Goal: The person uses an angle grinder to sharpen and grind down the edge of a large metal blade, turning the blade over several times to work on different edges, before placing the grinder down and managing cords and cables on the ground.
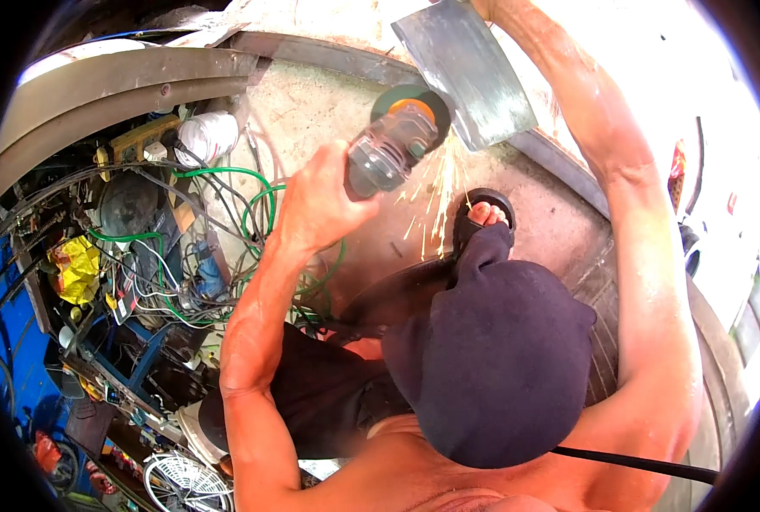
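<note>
My left hand is wrapped round the body of an angle grinder with an orange-centred disc. The disc meets the left edge of a broad, grey steel cleaver blade. Orange sparks spray from that contact down toward my foot. At the top edge of the view, my right hand is closed at the far end of the cleaver; most of its fingers and any handle are cut off or hidden.
A sandalled foot rests on the concrete floor below the blade. Tangled green hose and cables lie at left, beside a white tub, a yellow bag and a white fan guard. A dark cap fills the lower middle.
</note>
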Available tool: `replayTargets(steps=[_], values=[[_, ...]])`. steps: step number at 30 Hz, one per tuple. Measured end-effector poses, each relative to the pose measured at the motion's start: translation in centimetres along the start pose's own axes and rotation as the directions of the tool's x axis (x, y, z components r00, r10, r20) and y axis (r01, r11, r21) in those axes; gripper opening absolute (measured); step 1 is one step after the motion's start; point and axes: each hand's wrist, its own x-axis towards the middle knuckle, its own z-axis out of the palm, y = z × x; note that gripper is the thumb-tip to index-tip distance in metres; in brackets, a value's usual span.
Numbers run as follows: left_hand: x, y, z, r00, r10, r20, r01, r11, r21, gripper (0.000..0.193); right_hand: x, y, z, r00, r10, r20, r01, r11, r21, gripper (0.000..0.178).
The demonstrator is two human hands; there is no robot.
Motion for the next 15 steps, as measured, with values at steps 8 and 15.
replayTargets(steps=[8, 15], values=[[1.8, -3.1, -0.4, 0.998, -0.038, -0.056, 0.036, 0.999, -0.04, 0.057, 0.2, 1.7, -0.4, 0.992, 0.086, 0.088, -0.091, 0.995, 0.048, 0.037], [1.3, -2.5, -2.4, 0.985, -0.153, -0.081, 0.143, 0.983, -0.118, 0.056, -1.3, 1.4, -1.1, 0.991, 0.101, 0.085, -0.095, 0.993, -0.071, 0.041]])
